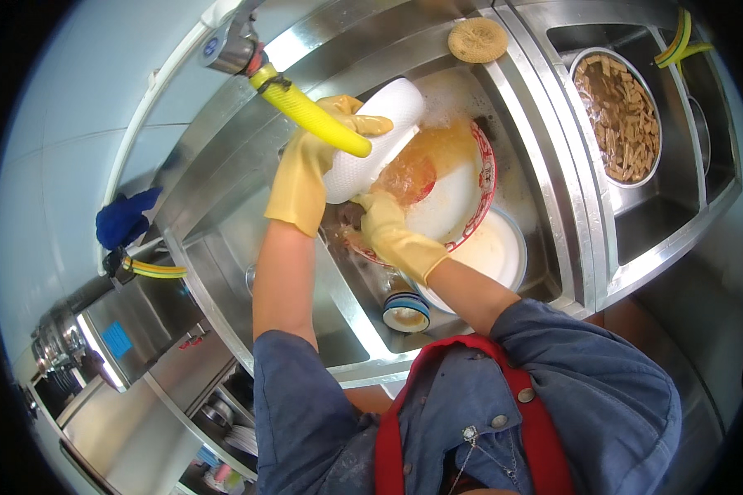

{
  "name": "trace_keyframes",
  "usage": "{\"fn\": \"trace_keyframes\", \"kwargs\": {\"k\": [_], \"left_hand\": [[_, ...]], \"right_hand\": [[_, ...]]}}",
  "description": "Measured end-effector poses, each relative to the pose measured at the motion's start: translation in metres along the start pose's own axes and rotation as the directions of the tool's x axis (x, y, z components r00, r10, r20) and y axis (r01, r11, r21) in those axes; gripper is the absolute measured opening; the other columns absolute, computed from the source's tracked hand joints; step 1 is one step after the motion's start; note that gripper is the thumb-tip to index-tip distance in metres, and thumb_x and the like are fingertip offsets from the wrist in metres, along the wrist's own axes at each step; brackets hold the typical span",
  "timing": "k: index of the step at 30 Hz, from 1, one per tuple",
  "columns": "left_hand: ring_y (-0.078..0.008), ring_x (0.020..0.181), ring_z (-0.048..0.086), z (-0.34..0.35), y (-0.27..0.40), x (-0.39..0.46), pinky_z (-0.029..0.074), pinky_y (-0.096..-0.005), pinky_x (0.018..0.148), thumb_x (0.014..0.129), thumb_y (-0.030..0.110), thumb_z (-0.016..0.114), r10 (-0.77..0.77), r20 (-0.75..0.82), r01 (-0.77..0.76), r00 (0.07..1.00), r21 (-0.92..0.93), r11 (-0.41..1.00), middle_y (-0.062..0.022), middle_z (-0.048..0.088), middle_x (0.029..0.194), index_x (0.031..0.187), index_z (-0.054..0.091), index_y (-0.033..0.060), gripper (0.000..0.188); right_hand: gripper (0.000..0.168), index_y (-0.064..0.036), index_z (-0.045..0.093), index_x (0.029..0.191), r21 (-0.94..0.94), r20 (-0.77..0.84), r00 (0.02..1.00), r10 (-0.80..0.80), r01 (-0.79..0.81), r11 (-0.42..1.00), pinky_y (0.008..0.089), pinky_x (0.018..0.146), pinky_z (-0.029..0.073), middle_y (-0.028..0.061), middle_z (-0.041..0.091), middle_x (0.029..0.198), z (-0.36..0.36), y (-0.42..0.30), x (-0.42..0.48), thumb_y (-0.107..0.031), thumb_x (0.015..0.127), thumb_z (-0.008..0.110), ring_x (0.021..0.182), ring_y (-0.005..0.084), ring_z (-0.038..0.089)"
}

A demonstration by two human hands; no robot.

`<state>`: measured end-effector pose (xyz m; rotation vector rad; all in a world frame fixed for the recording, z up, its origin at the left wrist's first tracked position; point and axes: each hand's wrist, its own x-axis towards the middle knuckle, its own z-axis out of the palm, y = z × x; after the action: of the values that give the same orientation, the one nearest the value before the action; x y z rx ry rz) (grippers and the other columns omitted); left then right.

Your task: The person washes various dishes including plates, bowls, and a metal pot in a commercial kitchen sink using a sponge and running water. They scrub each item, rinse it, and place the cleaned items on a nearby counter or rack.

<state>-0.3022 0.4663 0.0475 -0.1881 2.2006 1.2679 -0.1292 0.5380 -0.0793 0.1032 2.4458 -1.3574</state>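
Note:
Both my hands wear yellow rubber gloves over a steel sink. My left hand grips the upper side of a white textured bowl, which is tilted on its side. My right hand is at the bowl's lower rim, its fingertips partly hidden. Orange-brown liquid lies beside the bowl over a large white basin with a red patterned rim. A yellow hose hangs from the tap, its end in front of the white bowl. A pale round dish lies partly under the basin.
Small stacked bowls with blue bands sit near the sink's front. A round woven pad rests on the back edge. The right-hand sink holds a metal bowl of brown pieces in liquid. A blue cloth hangs at the left on a white pipe.

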Motion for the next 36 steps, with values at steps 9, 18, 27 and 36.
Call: {"fn": "trace_keyframes", "kwargs": {"k": [9,18,27,36], "left_hand": [[-0.0209,0.076,0.070,-0.003,-0.015,-0.030,0.055,-0.0329,0.068,0.077,0.027,0.090,0.123,0.011,-0.122,0.992,-0.078,0.990,-0.0160,0.074,0.097,0.109,0.070,-0.0084,0.052],[-0.0390,0.091,0.072,0.132,-0.047,-0.078,0.055,-0.0477,0.080,0.093,0.024,0.074,0.172,-0.319,-0.067,0.932,0.315,0.947,-0.0194,0.075,0.100,0.104,0.076,0.0087,0.018],[-0.0383,0.115,0.069,0.136,-0.153,-0.086,0.055,-0.0450,0.102,0.094,0.011,0.070,-0.300,-0.868,-0.049,0.397,-0.346,0.937,-0.0213,0.067,0.135,0.143,0.058,0.0033,0.051],[-0.0401,0.103,0.072,0.100,-0.156,-0.077,0.064,-0.0459,0.078,0.086,0.001,0.056,-0.611,-0.223,-0.042,0.759,-0.954,0.296,-0.0228,0.068,0.118,0.146,0.049,0.0008,0.060]], "right_hand": [[0.059,-0.002,0.060,0.140,0.856,0.393,0.870,0.298,-0.465,0.226,0.0510,0.095,0.058,0.0167,0.069,0.131,-0.091,0.036,0.036,-0.043,0.100,0.073,0.117,0.0324,0.069],[0.049,-0.002,0.058,0.138,0.773,0.555,0.797,0.240,-0.600,0.205,0.0412,0.095,0.061,0.0173,0.068,0.124,-0.145,0.050,0.058,-0.031,0.101,0.069,0.107,0.0271,0.068],[0.057,0.004,0.044,0.153,0.604,0.350,0.819,0.454,-0.568,0.559,0.0404,0.116,0.046,0.0248,0.061,0.145,-0.149,0.047,0.060,-0.016,0.101,0.057,0.139,0.0360,0.056],[0.034,-0.006,0.071,0.127,-0.522,0.677,0.733,-0.061,0.538,0.662,0.0434,0.093,0.059,0.0183,0.072,0.128,-0.115,-0.052,0.010,-0.011,0.093,0.069,0.116,0.0365,0.071]]}}
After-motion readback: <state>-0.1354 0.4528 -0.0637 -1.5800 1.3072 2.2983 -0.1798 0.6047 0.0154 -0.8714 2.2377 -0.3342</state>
